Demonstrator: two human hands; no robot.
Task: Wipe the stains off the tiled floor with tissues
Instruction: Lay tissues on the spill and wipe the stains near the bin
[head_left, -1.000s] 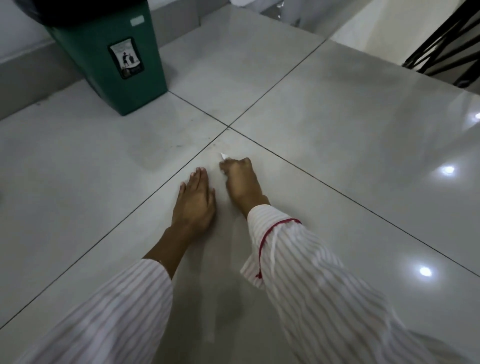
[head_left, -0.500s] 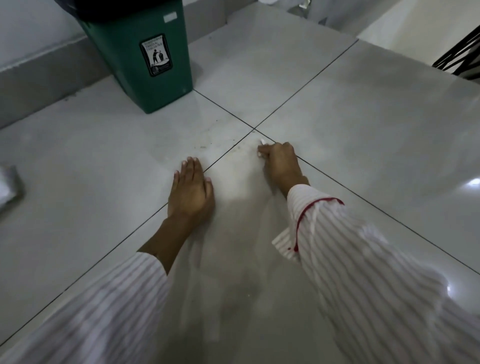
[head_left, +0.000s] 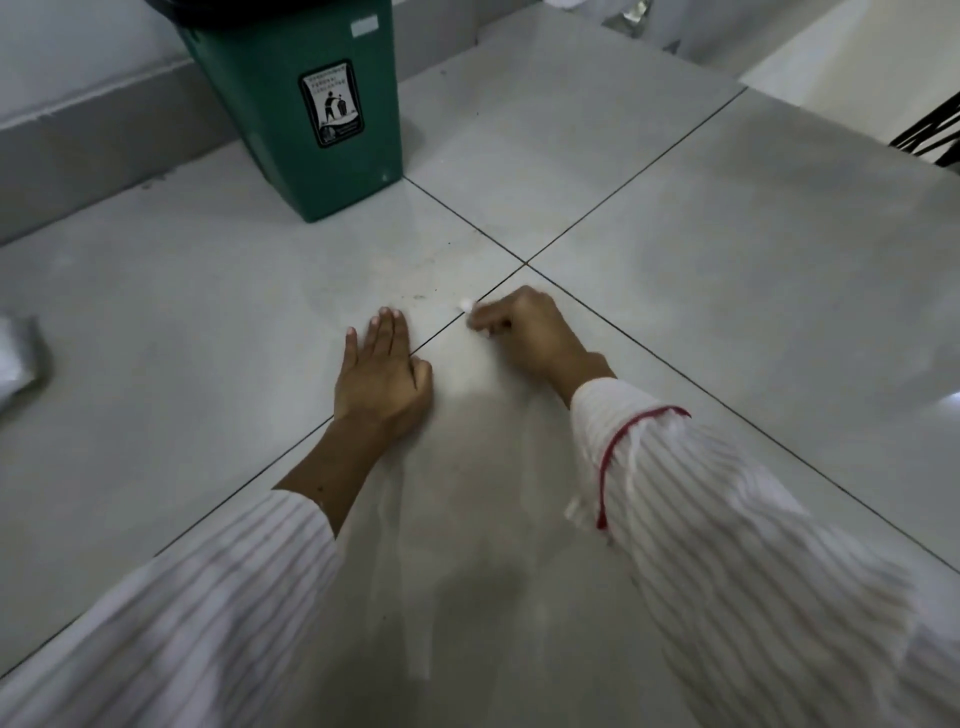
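White tissue (head_left: 466, 304) is balled up in the right hand (head_left: 524, 332), fingers curled round it, pressed on the floor (head_left: 727, 270) right by the grout cross. Left hand (head_left: 382, 371) lies flat, fingers straight, beside it. Dark specks (head_left: 420, 297) sit just ahead; green bin (head_left: 306, 109) behind.

Right hand (head_left: 530, 332) presses tissue (head_left: 466, 304) on tiled floor (head_left: 727, 270); left hand (head_left: 382, 376) lies flat

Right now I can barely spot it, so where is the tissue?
In the head view, the tissue is bunched in the right hand, pressed to the floor at the grout line, just right of the flat left hand.
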